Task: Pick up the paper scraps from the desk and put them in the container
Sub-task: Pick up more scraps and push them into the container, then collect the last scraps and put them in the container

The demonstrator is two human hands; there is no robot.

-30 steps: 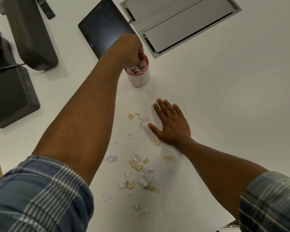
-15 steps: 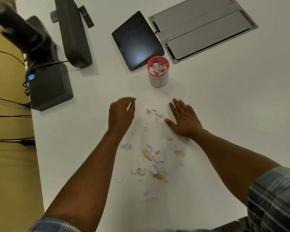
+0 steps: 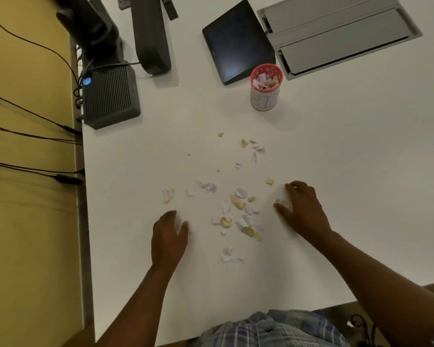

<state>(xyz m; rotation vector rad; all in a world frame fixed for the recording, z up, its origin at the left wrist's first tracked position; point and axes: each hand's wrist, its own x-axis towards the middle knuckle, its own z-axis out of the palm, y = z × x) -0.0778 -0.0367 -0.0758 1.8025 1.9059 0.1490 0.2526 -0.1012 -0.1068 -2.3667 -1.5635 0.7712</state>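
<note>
Several white, lilac and tan paper scraps (image 3: 238, 211) lie scattered across the middle of the white desk (image 3: 336, 171). A small red-rimmed white container (image 3: 265, 88), holding several scraps, stands farther back beside a dark tablet. My left hand (image 3: 169, 236) rests on the desk left of the main pile, fingers loosely curled with nothing in them. On the pile's right my right hand (image 3: 303, 209) lies with curved fingers and thumb spread, and a small scrap sits between thumb and fingers. Whether it grips that scrap is unclear.
A dark tablet (image 3: 237, 40) and a grey cable hatch (image 3: 336, 33) lie at the back right. A black ribbed box (image 3: 109, 96), a monitor foot (image 3: 150, 38) and cables (image 3: 30, 136) crowd the back left. The desk's left edge runs along a yellow wall (image 3: 23, 221).
My left hand has left the container and come back to the near left of the pile. My right hand has slid nearer and curled its fingers. The view has shifted.
</note>
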